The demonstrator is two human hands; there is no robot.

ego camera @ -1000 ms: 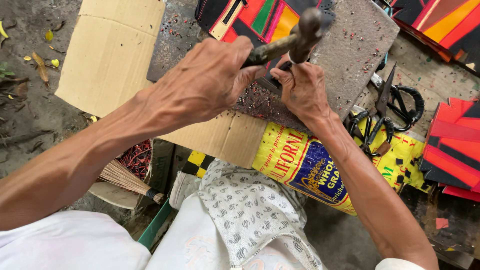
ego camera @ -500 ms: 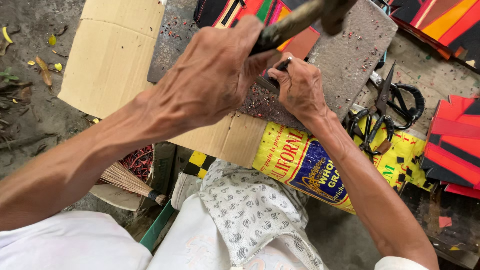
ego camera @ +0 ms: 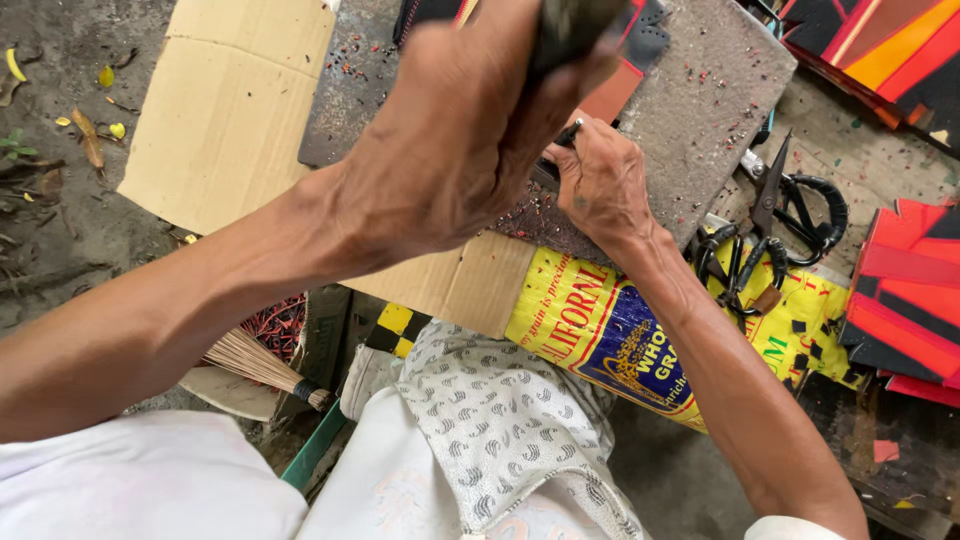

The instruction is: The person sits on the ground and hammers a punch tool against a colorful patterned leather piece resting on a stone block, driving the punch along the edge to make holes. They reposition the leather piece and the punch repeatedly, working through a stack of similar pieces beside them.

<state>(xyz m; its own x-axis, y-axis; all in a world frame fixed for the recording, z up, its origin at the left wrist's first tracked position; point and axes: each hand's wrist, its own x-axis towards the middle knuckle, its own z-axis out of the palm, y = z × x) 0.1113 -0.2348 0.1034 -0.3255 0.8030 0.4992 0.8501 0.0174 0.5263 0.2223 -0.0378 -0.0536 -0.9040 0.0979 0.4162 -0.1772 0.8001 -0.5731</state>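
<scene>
while gripping a dark hammer handle in a tight fist, left hand raised high near the top edge of the view, with the hammer's head out of sight. lower down, right hand closed in a pinch around a thin dark metal punch, wrist resting on a grey speckled stone slab. punch tip hidden behind the raised fist, just beside a piece of red and black sheet material lying on the slab. beside the slab on the right, black-handled shears lying on a yellow and blue printed sack. left of the slab, a flat brown cardboard sheet on the dirt ground. further right, a stack of red, orange and black cut panels. near the lap, a grey patterned cloth and a straw hand broom.
</scene>
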